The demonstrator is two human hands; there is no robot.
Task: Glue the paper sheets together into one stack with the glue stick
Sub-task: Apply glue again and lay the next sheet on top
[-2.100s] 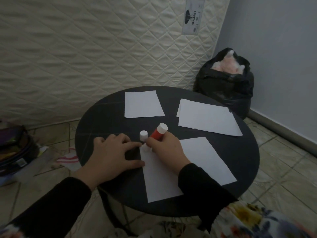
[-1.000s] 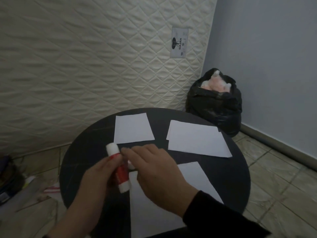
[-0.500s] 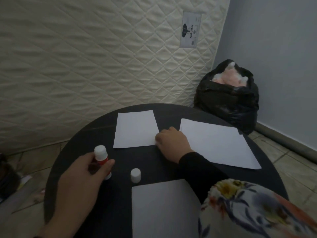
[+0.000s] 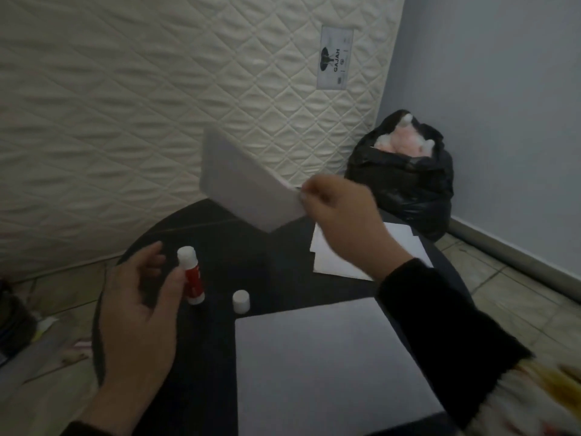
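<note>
Left hand [image 4: 138, 306] has its grip clamped on the glue stick [image 4: 190, 275], red body, white uncapped tip up, base seemingly on the round dark desk [image 4: 217, 234]. Risk: an exposed tip could smear the desk or dry out. Its small white cap [image 4: 241, 301] stands loose just beside it, a light plastic cylinder, easy to knock off the desk with a sleeve.

Nearest sheet [image 4: 327, 366] lies flat at the front edge, thin matte white paper, right side under the black sleeve [image 4: 440, 319]; the sleeve could drag it or pick up glue.

Lifted sheet [image 4: 245, 193] is in the air above the desk's far side, pinched at one edge by the right hand [image 4: 342, 221], grip closed on it. Held by one edge it sags and may land skewed or crease on the glued sheet.

Another sheet [image 4: 345, 262] lies flat under that hand, possibly two overlapped, hard to tell.
</note>
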